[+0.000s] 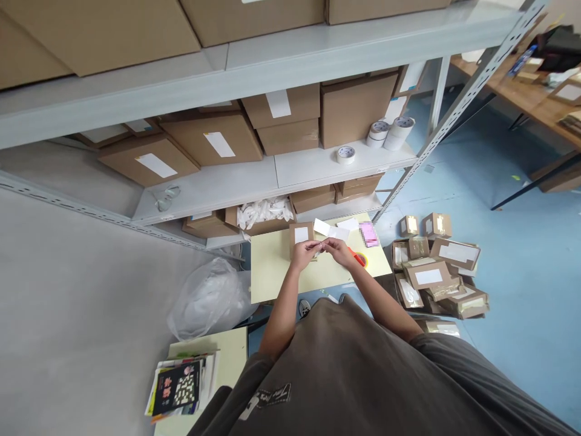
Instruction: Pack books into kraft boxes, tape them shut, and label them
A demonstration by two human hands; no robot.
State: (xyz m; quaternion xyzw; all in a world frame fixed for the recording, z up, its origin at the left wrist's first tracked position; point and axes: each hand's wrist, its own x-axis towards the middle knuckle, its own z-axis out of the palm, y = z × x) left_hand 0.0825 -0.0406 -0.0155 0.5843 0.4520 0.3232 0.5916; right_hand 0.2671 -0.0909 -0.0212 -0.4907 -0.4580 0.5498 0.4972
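My left hand (305, 253) and my right hand (338, 249) meet above a pale yellow table (267, 278). Both have their fingertips pinched together, and whatever sits between them is too small to make out. Just behind my left hand stands a small cardboard box (299, 232) with a white label. Beyond the fingertips lie white paper sheets (334, 232). A red tape dispenser with a yellow roll (362, 260) rests beside my right wrist, partly covered by the arm. Farther right on the table is a pink item (369, 234), blurred in the picture.
A metal shelf (254, 181) with cartons and white tape rolls (346, 155) rises in front. Labelled parcels (429, 275) are piled on the floor to the right. At left are a clear plastic bag (211, 297) and a side table with books (179, 387).
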